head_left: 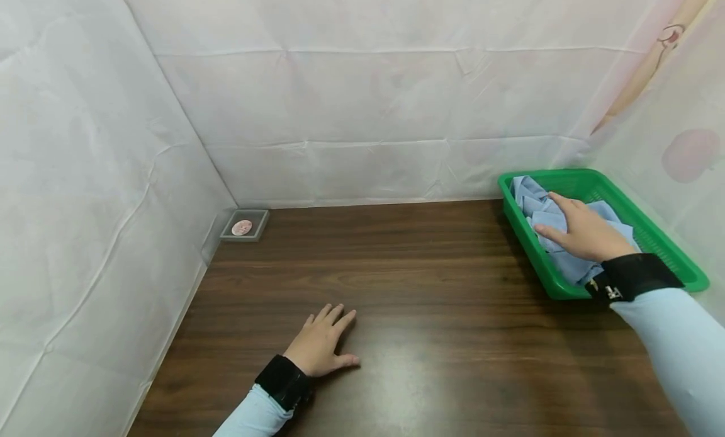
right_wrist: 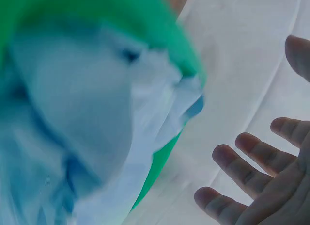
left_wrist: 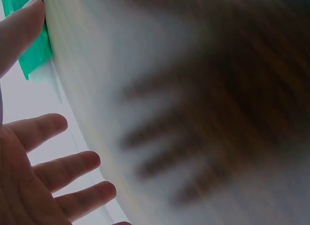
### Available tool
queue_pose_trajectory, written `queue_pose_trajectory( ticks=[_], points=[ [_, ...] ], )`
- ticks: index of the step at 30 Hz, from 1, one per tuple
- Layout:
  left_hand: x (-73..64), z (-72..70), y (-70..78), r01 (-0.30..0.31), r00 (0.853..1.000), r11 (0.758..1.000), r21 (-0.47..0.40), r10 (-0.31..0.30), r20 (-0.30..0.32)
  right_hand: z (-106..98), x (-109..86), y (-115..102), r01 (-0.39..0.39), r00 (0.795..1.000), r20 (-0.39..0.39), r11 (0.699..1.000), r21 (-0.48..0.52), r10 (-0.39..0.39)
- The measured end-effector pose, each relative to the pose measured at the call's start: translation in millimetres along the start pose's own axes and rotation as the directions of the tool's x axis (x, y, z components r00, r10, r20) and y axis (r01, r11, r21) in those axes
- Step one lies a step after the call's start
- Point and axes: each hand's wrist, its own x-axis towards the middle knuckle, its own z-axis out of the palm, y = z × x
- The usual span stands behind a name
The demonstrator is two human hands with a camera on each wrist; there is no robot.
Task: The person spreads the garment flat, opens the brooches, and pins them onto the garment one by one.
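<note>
A crumpled light-blue cloth (head_left: 535, 201) lies in a green plastic basket (head_left: 552, 286) at the right of the table. Over it hovers my right hand (head_left: 589, 232), fingers spread; the right wrist view shows the palm and fingers (right_wrist: 242, 171) apart from the cloth (right_wrist: 82, 104), holding nothing. My left hand (head_left: 320, 346) is spread palm down low over the wooden table near its front, with a blurred shadow or reflection of it on the tabletop in the left wrist view. Nothing is in that hand (left_wrist: 29, 181) either.
A small grey tray (head_left: 260, 226) with a round pinkish piece (head_left: 241, 228) in it stands in the far left corner. White sheeting (head_left: 362, 97) walls the table (head_left: 385, 267) at the back and sides, close against the basket.
</note>
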Motion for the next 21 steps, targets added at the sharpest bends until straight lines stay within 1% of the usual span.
queue_pose_trajectory(
  ticks=[5, 9, 13, 17, 21],
  points=[
    [-0.7, 4.2, 7.8, -0.043, 0.996, 0.999, -0.021, 0.044, 0.072, -5.2, 10.4, 28.8, -0.066, 0.992, 0.102, 0.997, -0.049, 0.07],
    [-0.4, 7.8, 10.4, -0.073, 0.991, 0.997, -0.038, 0.077, 0.106, -4.8, 13.2, 49.1, -0.096, 0.986, 0.13, 0.993, -0.064, 0.104],
    [-0.3, 9.2, 11.7, -0.087, 0.99, 0.995, -0.047, 0.091, 0.11, -7.4, 16.5, 65.9, -0.134, 0.98, 0.136, 0.988, -0.081, 0.144],
    [-0.8, 8.0, 13.1, -0.085, 0.99, 0.995, -0.052, 0.09, 0.112, -6.7, 24.8, 79.8, -0.178, 0.97, 0.154, 0.981, -0.078, 0.189],
    [-0.2, 5.2, 14.4, -0.081, 0.99, 0.996, -0.044, 0.085, 0.113, -2.0, 32.5, 94.3, -0.231, 0.952, 0.197, 0.972, -0.045, 0.235]
  ],
)
